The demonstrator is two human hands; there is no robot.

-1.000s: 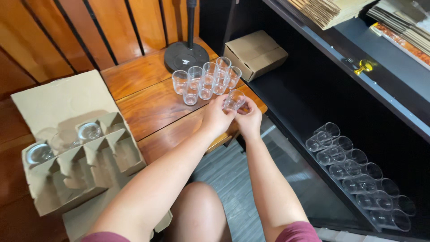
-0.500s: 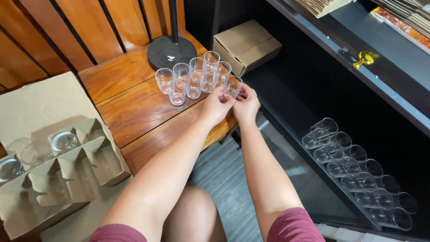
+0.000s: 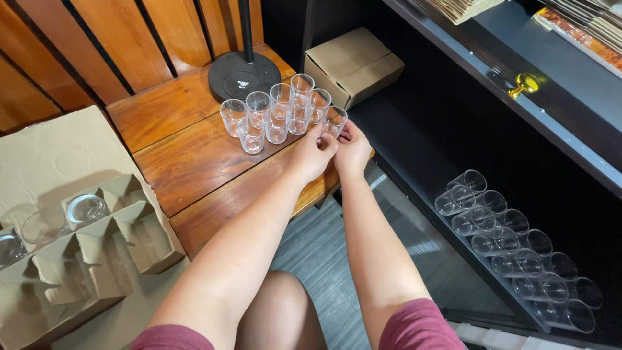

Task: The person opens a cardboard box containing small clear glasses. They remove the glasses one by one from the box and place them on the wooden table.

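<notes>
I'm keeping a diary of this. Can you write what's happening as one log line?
left hand: on glass | right hand: same glass | glass: table edge, beside other glasses

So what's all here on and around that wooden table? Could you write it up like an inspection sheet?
Surface: wooden table, slatted wooden wall behind it.
Job's things: cluster of clear glasses standing upright on the table; both hands meet at the nearest glass by the table edge.
Clutter: black round lamp base; open cardboard box with dividers at left, a few glasses inside.
Hands: left hand and right hand side by side, fingers on the nearest glass.
Cables: nothing seen.
Surroundings: closed cardboard box; dark shelf with two rows of glasses lying on their sides.
</notes>
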